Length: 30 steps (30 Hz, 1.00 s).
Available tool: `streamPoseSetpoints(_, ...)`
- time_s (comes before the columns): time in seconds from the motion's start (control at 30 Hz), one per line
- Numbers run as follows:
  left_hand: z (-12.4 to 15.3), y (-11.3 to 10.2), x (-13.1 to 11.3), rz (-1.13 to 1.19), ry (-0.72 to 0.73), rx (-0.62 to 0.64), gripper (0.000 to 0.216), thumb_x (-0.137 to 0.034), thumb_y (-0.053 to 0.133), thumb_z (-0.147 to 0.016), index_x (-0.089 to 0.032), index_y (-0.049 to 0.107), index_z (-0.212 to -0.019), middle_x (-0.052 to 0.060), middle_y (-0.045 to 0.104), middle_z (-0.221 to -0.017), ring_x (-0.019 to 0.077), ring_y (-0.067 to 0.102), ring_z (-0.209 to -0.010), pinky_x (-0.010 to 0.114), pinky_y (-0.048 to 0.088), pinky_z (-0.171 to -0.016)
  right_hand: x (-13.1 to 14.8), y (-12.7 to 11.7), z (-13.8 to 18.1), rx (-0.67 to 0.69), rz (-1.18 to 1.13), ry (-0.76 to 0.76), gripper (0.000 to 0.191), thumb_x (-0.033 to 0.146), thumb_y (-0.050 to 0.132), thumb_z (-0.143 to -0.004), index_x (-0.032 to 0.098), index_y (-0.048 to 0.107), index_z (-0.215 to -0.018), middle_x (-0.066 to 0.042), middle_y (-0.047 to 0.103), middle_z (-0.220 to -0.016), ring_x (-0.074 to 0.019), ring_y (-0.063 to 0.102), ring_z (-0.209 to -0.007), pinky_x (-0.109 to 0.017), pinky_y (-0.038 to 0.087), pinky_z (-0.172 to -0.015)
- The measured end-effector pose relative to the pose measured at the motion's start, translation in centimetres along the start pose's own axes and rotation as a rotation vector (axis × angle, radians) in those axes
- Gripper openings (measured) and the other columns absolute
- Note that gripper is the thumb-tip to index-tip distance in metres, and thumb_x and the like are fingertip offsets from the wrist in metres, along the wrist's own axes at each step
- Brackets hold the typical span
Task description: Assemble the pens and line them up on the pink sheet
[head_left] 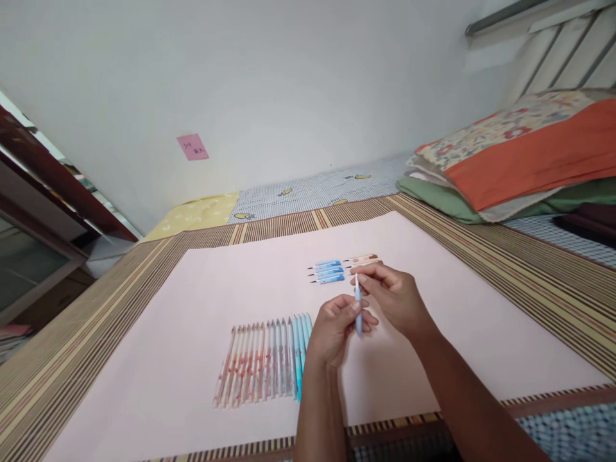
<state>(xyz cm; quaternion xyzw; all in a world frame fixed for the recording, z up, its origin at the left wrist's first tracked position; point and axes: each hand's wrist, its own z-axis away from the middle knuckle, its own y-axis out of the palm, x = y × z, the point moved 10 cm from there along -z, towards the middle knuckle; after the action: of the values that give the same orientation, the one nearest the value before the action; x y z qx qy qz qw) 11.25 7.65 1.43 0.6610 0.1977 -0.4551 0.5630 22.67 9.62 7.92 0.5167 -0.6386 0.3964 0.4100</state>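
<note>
My left hand (337, 324) and my right hand (392, 292) meet above a pale pink sheet (192, 308) and both grip one light blue pen (359, 311), held upright between them. The right fingers pinch its upper end, the left fingers wrap its lower part. Just left of my left wrist lies a neat row of several pens (262, 362), pink-patterned ones on the left and blue ones on the right. Beyond my hands lie a few blue pen caps (330, 271) and two orange ones (363, 259).
The pink sheet rests on a striped woven mat (529, 256) over a bed. Folded blankets and a pillow (520, 154) are stacked at the back right. A white wall with a pink sticky note (192, 146) stands behind. A dark wooden cabinet (43, 192) is at the left.
</note>
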Motion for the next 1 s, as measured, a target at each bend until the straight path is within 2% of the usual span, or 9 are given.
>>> streamPoseSetpoints(0.1,0.3,0.9,-0.1,0.023,0.007,0.08,0.033,-0.041,0.076,-0.078,-0.011,0.067,-0.086,0.011,0.07,-0.07,0.0149,0.062,-0.059,0.024,0.043,-0.059,-0.1,0.9,0.4,0.03,0.023,0.042,0.015,0.029,0.063,-0.084,0.022,0.075,-0.091,-0.002,0.073,-0.077,-0.014,0.061,-0.054,-0.025,0.049,-0.049)
streamPoseSetpoints(0.27,0.2,0.5,-0.4,0.034,0.054,0.056,0.031,-0.041,0.074,-0.081,-0.013,0.061,-0.079,0.009,0.069,-0.072,0.0163,0.064,-0.065,0.025,0.044,-0.063,-0.5,2.6,1.0,0.086,-0.049,0.104,0.02,0.034,0.06,-0.087,0.021,0.071,-0.099,0.002,0.066,-0.061,-0.0089,0.045,-0.03,-0.023,0.036,-0.029)
streamPoseSetpoints(0.43,0.1,0.6,-0.2,0.063,0.012,0.09,0.029,-0.037,0.075,-0.08,-0.013,0.06,-0.088,0.005,0.067,-0.072,0.0141,0.061,-0.062,0.026,0.044,-0.064,-0.6,2.7,0.9,0.096,-0.063,0.088,0.018,0.036,0.063,-0.087,0.02,0.07,-0.093,0.006,0.055,-0.045,-0.0093,0.044,-0.028,-0.021,0.037,-0.03)
streamPoseSetpoints(0.57,0.0,0.6,-0.6,0.099,0.048,0.067,0.022,-0.029,0.071,-0.08,-0.013,0.059,-0.087,0.003,0.063,-0.073,0.0094,0.052,-0.057,0.024,0.04,-0.061,-1.0,3.4,1.1,0.142,-0.163,0.114,0.019,0.038,0.065,-0.086,0.021,0.067,-0.094,0.01,0.045,-0.04,-0.0125,0.047,-0.028,-0.024,0.041,-0.03)
streamPoseSetpoints(0.63,0.0,0.4,-0.9,0.096,0.078,0.036,0.019,-0.029,0.069,-0.082,-0.014,0.058,-0.087,0.001,0.059,-0.071,0.0077,0.047,-0.055,0.023,0.036,-0.057,-1.0,3.9,1.2,0.152,-0.201,0.106,0.018,0.038,0.066,-0.086,0.021,0.067,-0.092,0.007,0.054,-0.049,-0.012,0.049,-0.03,-0.026,0.044,-0.032)
streamPoseSetpoints(0.7,-0.1,-0.1,-1.2,0.057,0.106,-0.003,0.022,-0.035,0.065,-0.086,-0.015,0.057,-0.085,-0.002,0.054,-0.066,0.0064,0.039,-0.05,0.021,0.03,-0.051,-0.9,4.3,1.1,0.16,-0.201,0.08,0.018,0.038,0.066,-0.085,0.021,0.069,-0.09,0.0,0.067,-0.071,-0.0107,0.053,-0.036,-0.027,0.047,-0.036)
streamPoseSetpoints(0.8,-0.1,-1.2,-1.9,-0.063,0.145,-0.078,0.03,-0.044,0.059,-0.091,-0.015,0.058,-0.085,-0.004,0.049,-0.06,0.0054,0.031,-0.047,0.022,0.022,-0.047,-1.2,3.9,0.5,0.129,-0.161,0.048,0.022,0.038,0.065,-0.086,0.022,0.072,-0.098,-0.006,0.074,-0.097,-0.0157,0.067,-0.061,-0.03,0.056,-0.056)
streamPoseSetpoints(0.9,0.1,-3.2,-2.9,-0.119,0.19,-0.194,0.035,-0.048,0.059,-0.09,-0.014,0.063,-0.093,-0.004,0.048,-0.058,0.005,0.03,-0.046,0.021,0.021,-0.047,-2.6,1.7,-0.3,0.009,-0.081,0.035,0.027,0.037,0.064,-0.086,0.02,0.072,-0.105,-0.006,0.074,-0.096,-0.0216,0.069,-0.086,-0.034,0.055,-0.074)
streamPoseSetpoints(1.0,0.6,-5.6,-4.0,-0.086,0.246,-0.354,0.037,-0.051,0.064,-0.084,-0.014,0.064,-0.09,-0.005,0.048,-0.057,0.0042,0.029,-0.043,0.021,0.019,-0.044,-4.3,0.7,-0.7,-0.003,0.166,0.006,0.018,0.028,0.061,-0.086,0.019,0.073,-0.096,-0.006,0.074,-0.094,-0.0221,0.067,-0.087,-0.035,0.051,-0.079)
